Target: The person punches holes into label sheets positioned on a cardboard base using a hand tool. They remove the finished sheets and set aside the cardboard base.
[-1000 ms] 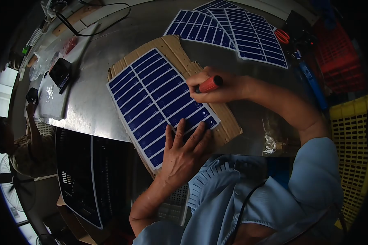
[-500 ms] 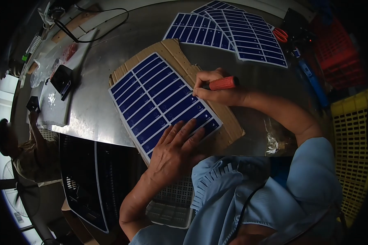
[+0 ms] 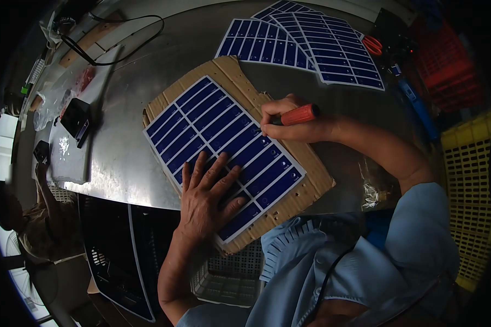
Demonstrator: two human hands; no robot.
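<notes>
A sheet of dark blue labels (image 3: 232, 139) with white borders lies tilted on a piece of brown cardboard (image 3: 311, 173). My left hand (image 3: 202, 199) rests flat on the sheet's lower left part, fingers spread. In my right hand (image 3: 286, 122) is a screwdriver-like tool with a red handle (image 3: 300, 114), gripped near the sheet's right edge. Its tip is hard to make out by my fingers. Small pale spots show on several labels along that edge, and the cardboard has small holes.
More blue label sheets (image 3: 338, 49) overlap at the back of the metal table (image 3: 131, 114). Red-handled scissors (image 3: 372, 45) lie beside them. Red (image 3: 447, 71) and yellow crates (image 3: 469, 201) stand right. At left, a person (image 3: 41, 218) holds a small black part near a white board (image 3: 73, 144).
My left hand has moved left and up across the sheet, uncovering its lower right labels. The sheet and cardboard have shifted slightly down and right. The right hand still grips the tool.
</notes>
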